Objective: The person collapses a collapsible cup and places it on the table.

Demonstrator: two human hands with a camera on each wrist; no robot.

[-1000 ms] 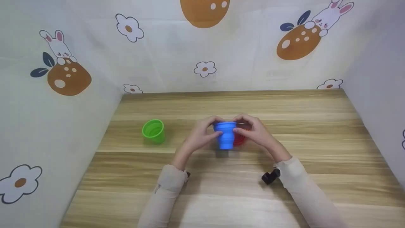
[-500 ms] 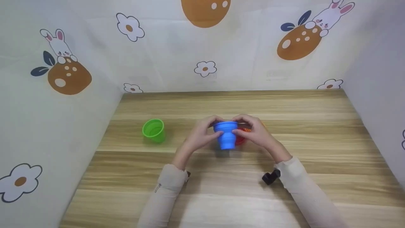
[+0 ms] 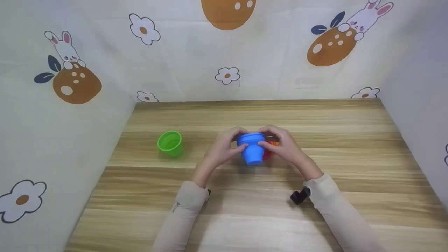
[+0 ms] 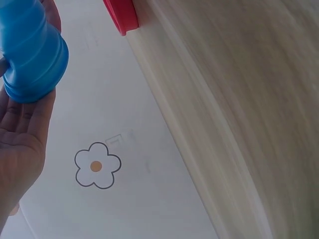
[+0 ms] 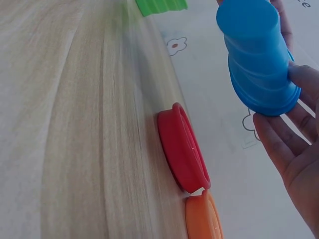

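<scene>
Between my two hands is a blue collapsible cup, drawn out to its stepped, tapering shape, its wide rim up and its base toward me. My left hand grips its left side near the rim, thumb on the front wall. On the opposite side my right hand holds it likewise, thumb on the front and fingers behind the rim. In the right wrist view the cup hangs off the table, its flat base facing the camera. Behind it a red collapsed cup lies flat on the table.
An orange collapsed cup lies beside the red one, mostly hidden by my right hand in the head view. A green cup stands drawn out at the left. Patterned walls enclose the wooden table at the back and sides.
The blue cup's base has swung slightly right and its lower wall looks smoother and wider. My hands stay nearly in place around it.
</scene>
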